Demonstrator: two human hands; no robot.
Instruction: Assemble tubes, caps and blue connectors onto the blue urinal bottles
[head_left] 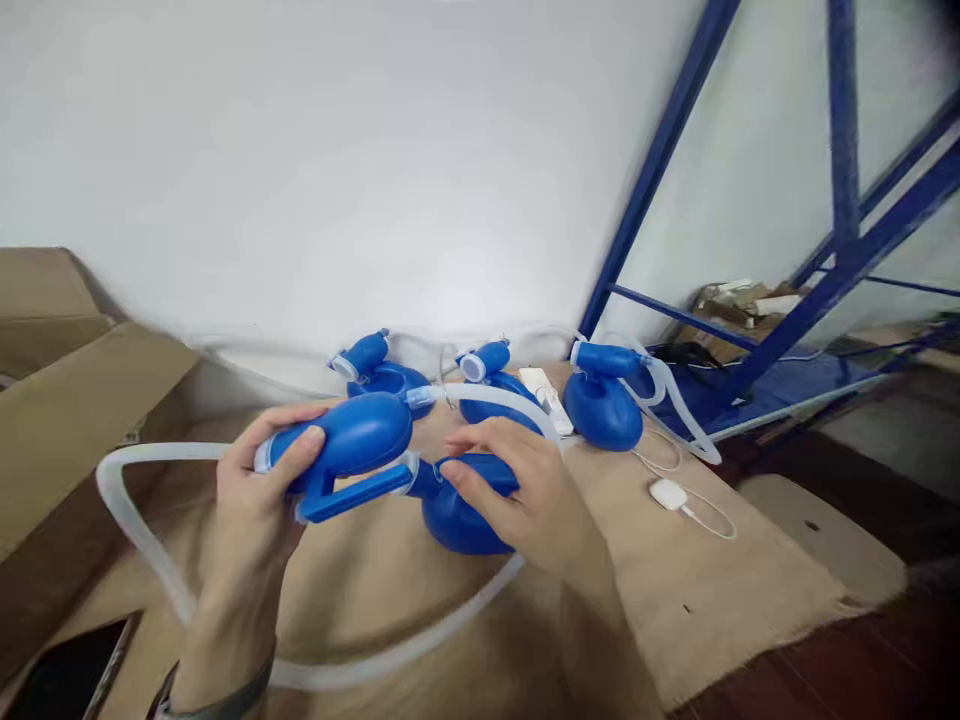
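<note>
Open cardboard box (75, 440) on the far left, can't tell what's inside, then the left hand (255, 520) gripping a glossy blue plastic bulb (337, 435) with a clear tube (146, 530) looping off it. The right hand (517, 500) sits half open on a second bulb (461, 520), mid-burlap (675, 540), with three more bulbs (604, 410) lined up beyond and a white corded puck (667, 493) off right.

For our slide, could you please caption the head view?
Left hand grips a blue plastic bulb; right hand holds a second blue bulb.
</note>
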